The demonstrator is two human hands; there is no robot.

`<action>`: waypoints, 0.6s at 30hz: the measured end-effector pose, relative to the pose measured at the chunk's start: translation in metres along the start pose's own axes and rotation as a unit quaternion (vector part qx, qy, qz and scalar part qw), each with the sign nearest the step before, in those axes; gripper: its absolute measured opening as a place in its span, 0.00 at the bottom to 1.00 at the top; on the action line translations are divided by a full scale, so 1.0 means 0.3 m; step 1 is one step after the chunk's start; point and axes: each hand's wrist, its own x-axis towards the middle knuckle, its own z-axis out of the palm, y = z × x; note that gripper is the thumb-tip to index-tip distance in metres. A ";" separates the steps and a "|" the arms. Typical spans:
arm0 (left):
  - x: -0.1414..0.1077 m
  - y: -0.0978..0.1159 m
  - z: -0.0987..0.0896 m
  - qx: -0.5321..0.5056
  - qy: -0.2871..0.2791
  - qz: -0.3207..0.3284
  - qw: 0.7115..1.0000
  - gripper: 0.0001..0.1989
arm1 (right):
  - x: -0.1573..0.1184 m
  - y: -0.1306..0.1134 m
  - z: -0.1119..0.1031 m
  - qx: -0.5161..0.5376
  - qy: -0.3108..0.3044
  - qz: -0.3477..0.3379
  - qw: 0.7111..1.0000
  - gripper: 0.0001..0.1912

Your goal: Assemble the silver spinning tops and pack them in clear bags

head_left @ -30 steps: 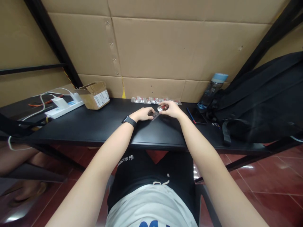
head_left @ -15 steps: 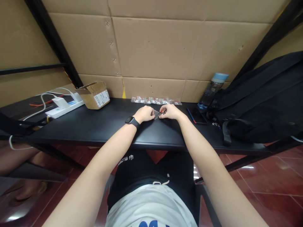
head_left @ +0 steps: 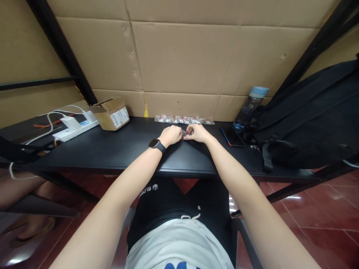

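Observation:
My left hand point(head_left: 171, 135), with a dark watch point(head_left: 157, 144) on its wrist, is closed on the edge of a small clear plastic bag point(head_left: 183, 136) above the black table. Facing it, my right hand point(head_left: 198, 133) pinches a small red and silver piece point(head_left: 187, 133) at the bag's right side. Whether the piece is inside the bag or outside it, I cannot tell. Just beyond both hands lies a row of several small clear packets point(head_left: 183, 120) with red and silver contents.
At the left stand an open cardboard box point(head_left: 109, 114) and a white power strip point(head_left: 75, 130) with plugs and cables. To the right are a blue pen point(head_left: 226, 136), a phone point(head_left: 236, 137), a water bottle point(head_left: 250, 107) and a black backpack point(head_left: 311, 119). A cardboard wall point(head_left: 185, 59) closes the back.
My right hand has moved a little left, towards my left hand, with the red and silver piece. Less of the bag shows between the hands. The view has shifted slightly.

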 end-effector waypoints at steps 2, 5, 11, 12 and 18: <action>0.000 0.003 0.003 -0.006 0.008 -0.006 1.000 0.13 | 0.002 0.004 0.000 0.000 0.005 0.008 1.000 0.18; 0.001 0.002 0.007 -0.020 0.013 -0.008 1.000 0.14 | 0.001 0.007 -0.012 -0.017 -0.006 0.014 1.000 0.15; 0.009 -0.021 0.020 -0.048 0.014 -0.011 0.999 0.12 | -0.004 0.023 -0.034 0.039 -0.066 0.014 0.997 0.11; 0.010 -0.024 0.022 -0.050 0.013 -0.010 0.999 0.12 | -0.004 0.026 -0.034 0.047 -0.064 0.015 0.997 0.11; 0.013 -0.024 0.030 -0.046 0.024 0.004 0.999 0.12 | 0.006 0.014 -0.012 0.018 0.006 0.022 1.000 0.11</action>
